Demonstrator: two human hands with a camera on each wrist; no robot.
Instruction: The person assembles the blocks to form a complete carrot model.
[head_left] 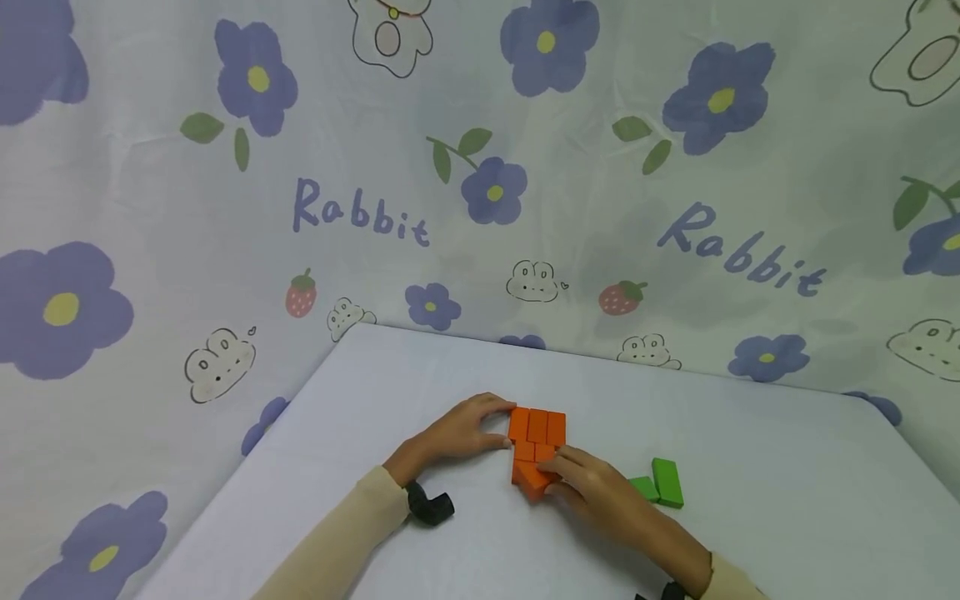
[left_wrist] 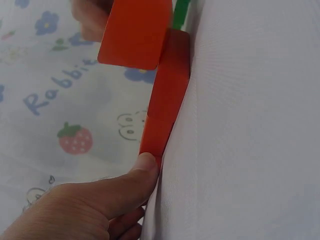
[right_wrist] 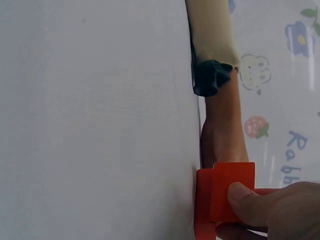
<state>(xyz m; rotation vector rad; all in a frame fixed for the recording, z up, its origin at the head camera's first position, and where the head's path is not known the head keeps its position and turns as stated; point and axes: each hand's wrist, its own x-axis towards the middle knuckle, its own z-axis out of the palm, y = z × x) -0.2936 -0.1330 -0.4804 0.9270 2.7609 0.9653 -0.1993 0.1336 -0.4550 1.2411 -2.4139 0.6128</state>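
Flat orange blocks (head_left: 537, 426) lie together on the white table. At their left side, my left hand (head_left: 467, 427) holds the far-left orange block (head_left: 519, 424) by its edges, index fingertip at the far corner and thumb at the near one. My right hand (head_left: 600, 487) pinches another orange block (head_left: 534, 478) at the near end of the group. That block sits raised and turned at an angle over the lower ones, as the left wrist view also shows. The thumb presses its broad face (right_wrist: 227, 192) in the right wrist view; the fingers behind are partly hidden.
Two green blocks (head_left: 667, 483) lie right of the orange group, one partly behind the right hand. The white table (head_left: 420, 375) meets a patterned cloth backdrop (head_left: 480, 250). A black strap (head_left: 430, 506) hangs at the left wrist.
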